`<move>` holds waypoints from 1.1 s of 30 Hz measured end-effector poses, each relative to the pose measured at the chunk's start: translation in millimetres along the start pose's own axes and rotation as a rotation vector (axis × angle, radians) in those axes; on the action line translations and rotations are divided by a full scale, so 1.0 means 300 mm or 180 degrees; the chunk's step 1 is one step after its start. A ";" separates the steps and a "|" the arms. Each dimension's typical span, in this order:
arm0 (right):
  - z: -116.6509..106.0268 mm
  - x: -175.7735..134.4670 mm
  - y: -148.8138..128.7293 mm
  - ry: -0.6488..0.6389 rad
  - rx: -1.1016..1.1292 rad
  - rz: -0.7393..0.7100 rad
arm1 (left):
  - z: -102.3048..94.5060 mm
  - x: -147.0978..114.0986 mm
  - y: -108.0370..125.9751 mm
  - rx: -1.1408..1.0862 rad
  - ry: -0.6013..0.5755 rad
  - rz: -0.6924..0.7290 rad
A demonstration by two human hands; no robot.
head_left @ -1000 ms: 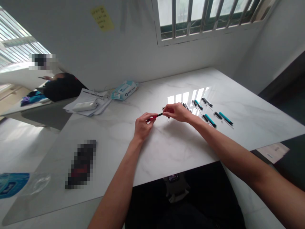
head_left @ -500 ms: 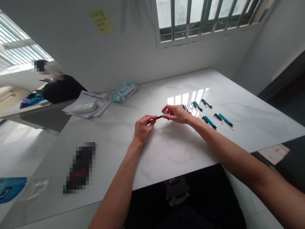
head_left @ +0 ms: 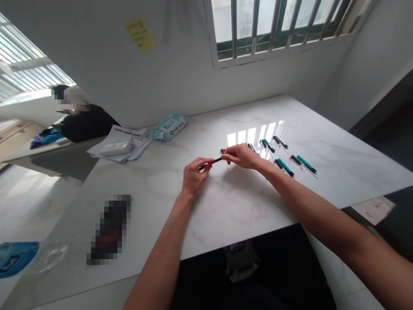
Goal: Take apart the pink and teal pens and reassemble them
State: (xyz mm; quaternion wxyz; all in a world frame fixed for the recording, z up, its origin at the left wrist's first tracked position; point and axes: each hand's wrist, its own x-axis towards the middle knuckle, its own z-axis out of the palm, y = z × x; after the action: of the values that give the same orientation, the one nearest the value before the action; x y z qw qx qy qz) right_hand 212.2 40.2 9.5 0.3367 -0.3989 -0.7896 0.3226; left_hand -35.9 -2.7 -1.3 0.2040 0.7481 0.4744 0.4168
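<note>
The left hand's (head_left: 193,175) fingers pinch a slim red-and-black pen (head_left: 209,163), which is held just over the table (head_left: 232,206) between the two hands. The right hand's (head_left: 238,156) fingers are drawn in narrow at the pen's black end; whether they grip it is too small to tell. Work on this pen looks unfinished, as it is not yet set down. Beyond the right hand, several sets lie apparently already in separate parts: smooth, straight teal barrels (head_left: 306,164), stubby black pieces (head_left: 295,159) and thin white rods (head_left: 311,173). How many remain to be handled cannot be told. The tabletop is glossy white with grey marbling, mirroring the barred window (head_left: 254,30). Farther left lie a crinkled, soft wipes packet (head_left: 170,127) and loose, flat papers (head_left: 112,130).
</note>
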 end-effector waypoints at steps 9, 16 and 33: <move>0.020 0.006 -0.007 0.0004 0.0040 0.0042 | 0.001 -0.002 0.001 0.0024 -0.0042 0.0036; 0.006 0.004 0.004 -0.0032 0.0165 -0.0045 | 0.002 -0.003 0.003 0.0083 -0.0062 0.0032; 0.009 0.005 0.014 0.0072 -0.0012 -0.0163 | 0.004 -0.003 0.004 -0.0024 -0.0045 -0.0062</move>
State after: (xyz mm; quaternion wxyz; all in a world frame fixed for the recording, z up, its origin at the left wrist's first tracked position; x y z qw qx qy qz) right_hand 211.1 42.7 5.1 0.3531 -0.3827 -0.7963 0.3079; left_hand -34.5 -4.0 -1.4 0.2143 0.7455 0.4786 0.4114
